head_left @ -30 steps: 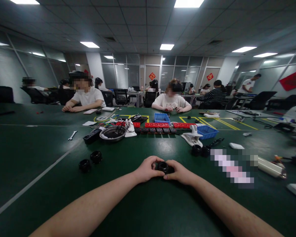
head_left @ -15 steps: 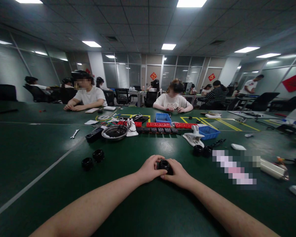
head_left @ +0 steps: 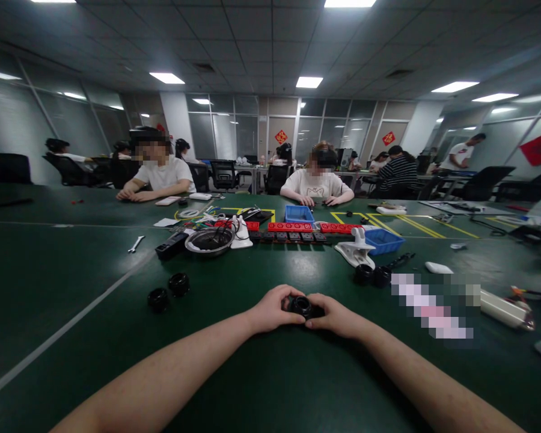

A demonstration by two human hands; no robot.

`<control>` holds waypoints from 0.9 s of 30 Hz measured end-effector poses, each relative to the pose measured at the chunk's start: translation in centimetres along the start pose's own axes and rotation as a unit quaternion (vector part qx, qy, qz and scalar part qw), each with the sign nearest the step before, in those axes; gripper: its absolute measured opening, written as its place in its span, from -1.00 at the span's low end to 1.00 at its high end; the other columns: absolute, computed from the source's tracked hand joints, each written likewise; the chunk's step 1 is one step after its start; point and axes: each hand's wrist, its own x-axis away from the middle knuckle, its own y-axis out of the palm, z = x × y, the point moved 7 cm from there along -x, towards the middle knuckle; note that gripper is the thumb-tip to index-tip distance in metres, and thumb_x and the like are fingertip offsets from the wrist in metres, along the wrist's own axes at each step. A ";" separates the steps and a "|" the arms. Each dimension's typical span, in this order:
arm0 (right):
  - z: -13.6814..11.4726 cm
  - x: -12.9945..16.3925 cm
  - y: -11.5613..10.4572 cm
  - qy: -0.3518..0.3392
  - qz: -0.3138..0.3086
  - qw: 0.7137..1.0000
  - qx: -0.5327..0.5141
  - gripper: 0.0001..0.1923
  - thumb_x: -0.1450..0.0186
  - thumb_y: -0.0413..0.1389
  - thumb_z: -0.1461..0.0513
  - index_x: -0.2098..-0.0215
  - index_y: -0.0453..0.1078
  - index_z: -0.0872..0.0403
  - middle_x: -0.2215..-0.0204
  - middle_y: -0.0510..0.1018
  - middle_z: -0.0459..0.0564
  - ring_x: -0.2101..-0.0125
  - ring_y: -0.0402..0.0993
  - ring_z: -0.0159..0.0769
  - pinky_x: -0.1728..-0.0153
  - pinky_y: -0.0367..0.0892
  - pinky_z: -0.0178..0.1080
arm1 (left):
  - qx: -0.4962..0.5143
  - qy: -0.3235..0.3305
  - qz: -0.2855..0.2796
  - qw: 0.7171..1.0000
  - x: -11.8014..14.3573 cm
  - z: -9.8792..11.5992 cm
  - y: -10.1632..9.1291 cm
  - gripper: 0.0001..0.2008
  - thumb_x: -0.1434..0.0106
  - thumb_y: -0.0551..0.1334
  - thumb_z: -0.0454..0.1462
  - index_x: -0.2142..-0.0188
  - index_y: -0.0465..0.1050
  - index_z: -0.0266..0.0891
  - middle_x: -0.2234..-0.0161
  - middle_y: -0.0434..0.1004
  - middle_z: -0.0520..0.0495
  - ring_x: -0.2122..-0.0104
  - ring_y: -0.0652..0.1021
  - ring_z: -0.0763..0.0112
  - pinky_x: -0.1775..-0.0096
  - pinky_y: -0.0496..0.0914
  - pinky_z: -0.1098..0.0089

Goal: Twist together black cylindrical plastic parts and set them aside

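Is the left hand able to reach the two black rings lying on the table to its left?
Probably yes: the two black rings lie on bare table, but the left hand holds the black part.

Small black ring-shaped part (head_left: 302,306), round opening upward, probably resting on the green table, pinched between two hands

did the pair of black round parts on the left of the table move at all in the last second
No. The two black round plastic parts keep the same place beside the white line on the green table; only the camera shifted.
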 end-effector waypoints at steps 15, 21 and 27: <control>-0.2 0.6 -0.1 0.086 0.191 0.934 0.288 -0.69 0.05 0.15 0.07 0.49 0.21 0.10 0.53 0.36 -0.09 0.50 0.25 -0.33 0.50 0.06 -0.33 | -0.039 -0.069 0.125 0.989 1.0 0.8 0.0 -0.64 0.14 0.32 -0.29 0.30 0.33 -0.25 0.35 0.27 0.02 0.52 0.26 0.54 0.52 0.17 0.54; -1.1 0.5 0.2 0.016 0.148 0.950 0.275 -0.54 0.05 0.14 -0.01 0.29 0.27 0.10 0.36 0.38 -0.01 0.33 0.27 -0.22 0.35 0.13 -0.24 | -0.027 -0.061 0.090 0.994 0.7 0.9 -0.2 -0.63 0.12 0.31 -0.26 0.27 0.34 -0.27 0.37 0.25 0.03 0.57 0.22 0.59 0.55 0.15 0.55; -0.3 0.3 -0.2 -0.031 0.030 0.993 0.112 -0.60 -0.02 0.15 0.13 0.18 0.30 0.10 0.29 0.38 -0.03 0.27 0.28 -0.24 0.26 0.18 -0.24 | 0.029 -0.032 -0.004 0.999 0.3 0.9 0.0 -0.60 0.09 0.30 -0.26 0.20 0.33 -0.26 0.37 0.25 0.03 0.57 0.25 0.62 0.55 0.17 0.56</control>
